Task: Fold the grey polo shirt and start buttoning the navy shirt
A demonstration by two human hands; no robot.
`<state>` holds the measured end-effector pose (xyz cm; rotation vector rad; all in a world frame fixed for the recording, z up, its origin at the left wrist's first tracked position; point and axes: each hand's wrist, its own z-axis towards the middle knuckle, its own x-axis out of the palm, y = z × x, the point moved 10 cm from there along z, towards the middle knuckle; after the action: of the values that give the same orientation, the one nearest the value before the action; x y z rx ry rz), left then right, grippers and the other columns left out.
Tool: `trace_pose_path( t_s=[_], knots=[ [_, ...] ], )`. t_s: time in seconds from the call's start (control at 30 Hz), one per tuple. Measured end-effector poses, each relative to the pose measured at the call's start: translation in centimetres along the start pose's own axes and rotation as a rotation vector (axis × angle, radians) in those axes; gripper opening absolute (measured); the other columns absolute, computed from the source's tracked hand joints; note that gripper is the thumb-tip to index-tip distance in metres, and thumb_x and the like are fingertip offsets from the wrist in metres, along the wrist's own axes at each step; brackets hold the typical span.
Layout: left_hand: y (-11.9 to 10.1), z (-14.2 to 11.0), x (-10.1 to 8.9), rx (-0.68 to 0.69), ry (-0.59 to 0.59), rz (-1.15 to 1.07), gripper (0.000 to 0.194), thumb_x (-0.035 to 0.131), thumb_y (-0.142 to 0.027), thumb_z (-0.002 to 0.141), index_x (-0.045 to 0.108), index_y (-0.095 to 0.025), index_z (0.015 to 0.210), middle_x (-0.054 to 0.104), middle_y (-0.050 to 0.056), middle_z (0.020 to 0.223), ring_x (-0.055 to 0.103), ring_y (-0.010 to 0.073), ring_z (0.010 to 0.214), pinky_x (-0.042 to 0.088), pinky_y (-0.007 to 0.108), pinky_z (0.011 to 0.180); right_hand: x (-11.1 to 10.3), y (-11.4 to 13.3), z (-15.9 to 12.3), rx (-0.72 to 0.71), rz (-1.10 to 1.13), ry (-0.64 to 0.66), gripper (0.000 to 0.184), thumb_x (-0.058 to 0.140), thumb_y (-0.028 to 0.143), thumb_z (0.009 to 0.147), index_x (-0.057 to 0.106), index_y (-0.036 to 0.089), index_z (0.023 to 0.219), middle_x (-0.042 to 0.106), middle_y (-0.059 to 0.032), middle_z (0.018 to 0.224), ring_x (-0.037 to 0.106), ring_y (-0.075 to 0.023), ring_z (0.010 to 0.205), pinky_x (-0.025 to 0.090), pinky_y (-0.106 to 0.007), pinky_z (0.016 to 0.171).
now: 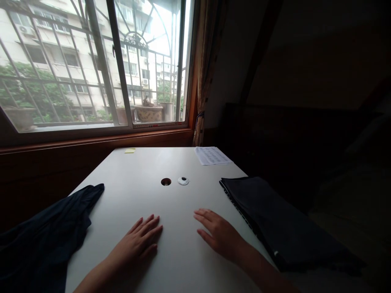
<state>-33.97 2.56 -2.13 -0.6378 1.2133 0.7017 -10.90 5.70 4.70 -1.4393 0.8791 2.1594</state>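
Both empty and loosely outspread: hold left hand (142,237) and right hand (216,231) level above the table (179,260), clear of the folded cloth (275,219).

White table (183,215), one; bare hands, two, namely one left hand (139,239) and one right hand (221,234); dark cloth pieces, two as I count them, one navy cloth (50,232) and one charcoal cloth (277,221); round hole (166,182), one; white round cap (183,181), one; yellow paper slip (130,150), one; printed sheets (212,156), at least one, exact number unclear from where I stand; window (120,61), one; curtain (207,61), one; plant pots (148,114), at least three
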Motion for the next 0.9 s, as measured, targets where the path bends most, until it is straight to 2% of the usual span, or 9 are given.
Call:
trace_pose_path(
  t_s=[0.13, 0.27, 0.37, 0.43, 0.5, 0.6, 0.7, 0.8, 0.9],
  knots=[
    [0.0, -0.1, 0.1, -0.004, 0.015, 0.014, 0.055, 0.044, -0.046, 0.103, 0.029, -0.037, 0.155, 0.032, 0.002, 0.159, 0.037, 0.0290, 0.144, 0.038, 0.053, 0.116, 3.0, 0.8, 2.5, -0.018, 0.029, 0.063, 0.048, 0.054, 0.034, 0.095, 0.054, 0.020, 0.141, 0.053, -0.0110, 0.147, 0.049, -0.0286, 0.134, 0.041, -0.048, 0.114],
    [0.0, -0.1, -0.2, -0.012, 0.005, -0.007, 0.054, 0.045, -0.045, 0.102, 0.030, -0.038, 0.154, 0.034, 0.001, 0.159, 0.037, 0.0288, 0.144, 0.037, 0.053, 0.116, 4.9, 0.5, 3.8, -0.020, 0.043, 0.086, 0.051, 0.054, 0.034, 0.095, 0.052, 0.017, 0.143, 0.048, -0.0123, 0.151, 0.045, -0.0289, 0.138, 0.037, -0.047, 0.117],
    [-0.2, 0.1, -0.5, -0.013, 0.006, -0.024, 0.051, 0.046, -0.043, 0.102, 0.037, -0.036, 0.151, 0.038, 0.001, 0.157, 0.040, 0.0290, 0.142, 0.038, 0.054, 0.115, 5.3, 0.1, 3.7, -0.020, 0.079, 0.055, 0.050, 0.052, 0.035, 0.096, 0.051, 0.020, 0.144, 0.049, -0.0102, 0.150, 0.042, -0.0274, 0.140, 0.035, -0.047, 0.119],
    [-0.2, 0.1, -1.1, -0.032, 0.005, -0.036, 0.045, 0.047, -0.039, 0.101, 0.047, -0.034, 0.146, 0.047, 0.002, 0.152, 0.046, 0.0279, 0.139, 0.042, 0.050, 0.113, 5.2, 0.0, 3.5, -0.014, 0.110, 0.028, 0.047, 0.051, 0.033, 0.097, 0.053, 0.022, 0.142, 0.051, -0.0090, 0.149, 0.042, -0.0262, 0.140, 0.035, -0.046, 0.119],
    [0.7, 0.0, -2.3, -0.106, -0.019, -0.044, 0.041, 0.046, -0.035, 0.101, 0.055, -0.032, 0.140, 0.056, 0.003, 0.144, 0.055, 0.0260, 0.131, 0.048, 0.044, 0.109, 4.9, -0.2, 3.3, -0.004, 0.141, 0.007, 0.044, 0.051, 0.031, 0.097, 0.055, 0.022, 0.141, 0.053, -0.0087, 0.146, 0.044, -0.0255, 0.138, 0.035, -0.044, 0.119],
    [3.5, -1.1, -5.5, -0.289, -0.114, -0.013, 0.039, 0.044, -0.040, 0.101, 0.060, -0.030, 0.135, 0.065, 0.003, 0.134, 0.062, 0.0252, 0.121, 0.052, 0.042, 0.104, 4.5, -0.5, 3.1, 0.014, 0.194, -0.017, 0.042, 0.051, 0.029, 0.097, 0.057, 0.023, 0.138, 0.056, -0.0087, 0.142, 0.048, -0.0247, 0.135, 0.038, -0.044, 0.117],
    [7.9, -4.4, -9.9, -0.499, -0.280, 0.099, 0.044, 0.042, -0.047, 0.099, 0.062, -0.024, 0.131, 0.065, 0.007, 0.132, 0.057, 0.0281, 0.127, 0.046, 0.046, 0.108, 4.0, -0.9, 3.2, 0.027, 0.243, -0.053, 0.038, 0.050, 0.026, 0.097, 0.060, 0.025, 0.133, 0.059, -0.0085, 0.137, 0.052, -0.0244, 0.130, 0.041, -0.044, 0.114],
    [13.1, -10.3, -13.1, -0.743, -0.399, 0.278, 0.054, 0.042, -0.049, 0.093, 0.060, -0.016, 0.132, 0.061, 0.015, 0.135, 0.048, 0.0353, 0.134, 0.036, 0.056, 0.112, 3.5, -1.4, 3.2, 0.035, 0.260, -0.094, 0.035, 0.050, 0.024, 0.096, 0.062, 0.024, 0.129, 0.062, -0.0093, 0.131, 0.055, -0.0245, 0.125, 0.043, -0.044, 0.111],
    [19.0, -17.8, -13.4, -1.084, -0.366, 0.363, 0.063, 0.045, -0.059, 0.088, 0.058, -0.016, 0.133, 0.057, 0.019, 0.138, 0.044, 0.0431, 0.134, 0.033, 0.068, 0.106, 3.3, -1.7, 3.2, 0.045, 0.259, -0.113, 0.033, 0.051, 0.022, 0.095, 0.064, 0.022, 0.125, 0.064, -0.0100, 0.125, 0.057, -0.0244, 0.119, 0.045, -0.044, 0.108]
  ],
)
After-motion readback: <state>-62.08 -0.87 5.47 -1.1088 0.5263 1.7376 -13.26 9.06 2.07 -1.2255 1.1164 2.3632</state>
